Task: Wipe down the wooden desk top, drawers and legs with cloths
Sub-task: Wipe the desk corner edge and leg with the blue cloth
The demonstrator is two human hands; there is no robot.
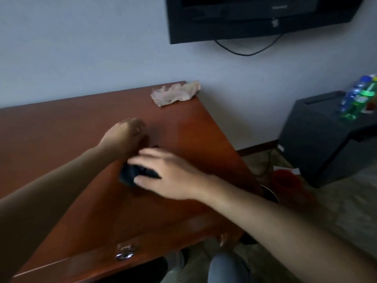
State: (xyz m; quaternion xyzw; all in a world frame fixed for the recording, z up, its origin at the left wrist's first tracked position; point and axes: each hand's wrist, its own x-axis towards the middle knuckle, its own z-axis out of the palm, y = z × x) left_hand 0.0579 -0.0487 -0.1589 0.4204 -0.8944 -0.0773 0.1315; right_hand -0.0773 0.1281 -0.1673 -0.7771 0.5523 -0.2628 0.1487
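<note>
Wooden counter (61,135), reddish-brown and glossy, runs from the left edge of the view to a right-hand corner that meets a pale grey-blue wall (81,48). On its front face, near the bottom of the view, a drawer (98,260) carries a metal handle (124,252). At the far right corner of the counter lies a crumpled beige cloth (175,93), one end hanging just past the edge.

Near the middle of the counter the left hand (124,135) is held above the surface with its fingers curled downward; motion blur hides whether they hold anything. Just in front of it, the right hand (169,174) reaches across from the right, its fingers (151,156) spread and bent over a bunched dark cloth (132,176) that rests on the counter, the thumb tucked against the cloth's near side.

Above the counter's right end a black television (255,17) is mounted on the wall, a cable (248,52) looping beneath it. Past the counter's right edge the carpeted floor (336,205) holds a red cup (285,178). A black cabinet (318,135) stands at far right with plastic bottles (357,99), blue and green, on top.
</note>
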